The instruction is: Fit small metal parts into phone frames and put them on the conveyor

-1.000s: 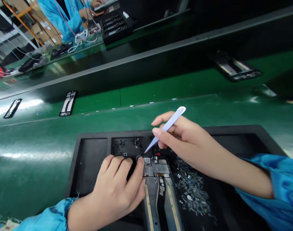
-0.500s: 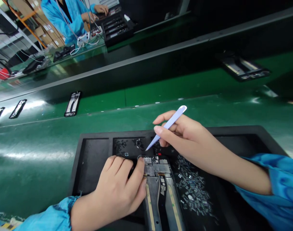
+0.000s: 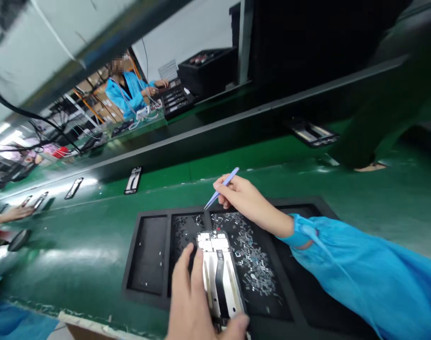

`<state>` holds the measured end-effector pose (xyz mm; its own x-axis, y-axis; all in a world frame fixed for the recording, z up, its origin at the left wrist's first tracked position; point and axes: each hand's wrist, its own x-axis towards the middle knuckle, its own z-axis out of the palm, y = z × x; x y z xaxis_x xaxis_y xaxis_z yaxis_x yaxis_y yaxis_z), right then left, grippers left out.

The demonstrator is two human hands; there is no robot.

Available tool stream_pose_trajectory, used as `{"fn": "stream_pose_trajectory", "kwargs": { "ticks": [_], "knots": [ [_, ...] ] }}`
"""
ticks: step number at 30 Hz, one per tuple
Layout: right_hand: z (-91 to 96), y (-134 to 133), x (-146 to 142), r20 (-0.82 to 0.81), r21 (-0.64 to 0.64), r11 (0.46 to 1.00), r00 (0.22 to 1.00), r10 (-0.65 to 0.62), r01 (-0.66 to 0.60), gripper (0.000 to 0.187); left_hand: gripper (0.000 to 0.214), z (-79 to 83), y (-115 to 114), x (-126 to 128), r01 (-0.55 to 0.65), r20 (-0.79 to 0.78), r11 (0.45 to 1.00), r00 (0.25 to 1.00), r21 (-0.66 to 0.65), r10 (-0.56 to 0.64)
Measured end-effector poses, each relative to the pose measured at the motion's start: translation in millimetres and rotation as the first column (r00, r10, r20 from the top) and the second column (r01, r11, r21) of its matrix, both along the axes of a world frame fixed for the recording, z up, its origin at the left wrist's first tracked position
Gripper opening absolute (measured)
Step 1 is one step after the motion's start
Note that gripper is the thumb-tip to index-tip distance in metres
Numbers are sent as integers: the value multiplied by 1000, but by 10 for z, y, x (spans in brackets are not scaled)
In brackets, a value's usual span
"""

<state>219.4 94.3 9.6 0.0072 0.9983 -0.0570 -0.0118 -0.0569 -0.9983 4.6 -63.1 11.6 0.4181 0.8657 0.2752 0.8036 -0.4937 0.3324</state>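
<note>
In my right hand (image 3: 232,191) is a pair of lilac tweezers (image 3: 223,186), pinched between thumb and fingers. Their tips point down and left, over the tray's back divider and beyond the phone's top end. My left hand (image 3: 196,302) spans an opened phone body (image 3: 222,283), fingers along its left edge and thumb at its lower right. Bright metal and a dark central strip show on the phone, which lies over a black compartment tray (image 3: 167,264). Many tiny metal pieces (image 3: 256,269) are scattered in the compartment right of the phone.
Other phone bodies lie along the green bench, one (image 3: 133,180) behind the tray and another (image 3: 312,132) at far right. A co-worker's hand (image 3: 20,212) reaches in at left. Across the bench, a person in blue (image 3: 130,92) sits by a black slotted tray (image 3: 175,101).
My left hand has left the phone's top left corner and now spans its lower part. The tweezers remain in my right hand, tips farther from the phone. The camera view has tilted up.
</note>
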Motion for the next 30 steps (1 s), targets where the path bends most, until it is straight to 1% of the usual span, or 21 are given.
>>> {"fn": "stream_pose_trajectory", "kwargs": {
  "ticks": [1,2,4,5,6,8,9,11,13,14,15,17,19,20,22,24,27,30],
  "knots": [
    [-14,8,2,-4,13,1000,1000,-7,7,28,102,-102,-133,112,-76,37,997,996,8,75],
    [-26,14,0,-2,27,1000,1000,-10,10,27,105,-202,-239,220,-154,72,988,986,16,152],
    [-40,17,-10,16,57,998,1000,-19,18,26,105,-342,-358,386,-280,156,960,949,18,274],
    [-38,15,-12,32,73,997,999,-25,22,26,106,-360,-370,430,-321,207,947,927,1,313],
    [-31,12,-9,50,90,996,998,-33,29,26,108,-337,-349,445,-342,263,939,905,-24,336],
    [7,11,21,86,124,991,995,-50,39,27,115,-185,-201,390,-330,352,941,874,-77,335],
    [36,15,53,102,142,989,994,-49,34,28,118,-72,-69,331,-307,376,947,870,-95,320],
    [107,29,150,134,175,984,991,-4,-19,29,120,172,321,192,-256,353,960,893,-114,280],
    [173,39,281,165,189,972,981,105,-136,32,117,367,858,82,-229,314,965,914,-125,257],
    [195,36,350,179,186,961,969,173,-206,35,116,425,1164,55,-222,292,966,923,-129,251],
    [205,27,416,189,177,948,955,231,-264,38,116,450,1479,53,-222,271,967,930,-127,249],
    [193,-13,519,205,151,925,926,316,-349,42,116,408,2085,114,-220,231,968,942,-124,244],
    [155,-67,577,227,117,910,903,366,-398,44,113,276,2590,227,-214,192,968,953,-127,236],
    [135,-92,590,240,98,904,892,384,-415,43,111,194,2789,287,-211,173,969,957,-128,232],
    [106,-128,599,263,58,895,872,413,-442,38,110,29,3085,388,-203,133,971,967,-128,220],
    [92,-140,599,282,29,884,852,441,-467,34,107,-116,3265,458,-192,93,974,974,-123,204],
    [83,-129,610,330,37,865,823,462,-500,31,102,-279,3401,542,-174,38,978,983,-111,180],
    [71,-111,629,401,31,856,791,462,-515,27,97,-338,3472,587,-148,-21,983,989,-106,146]
  ]
}}
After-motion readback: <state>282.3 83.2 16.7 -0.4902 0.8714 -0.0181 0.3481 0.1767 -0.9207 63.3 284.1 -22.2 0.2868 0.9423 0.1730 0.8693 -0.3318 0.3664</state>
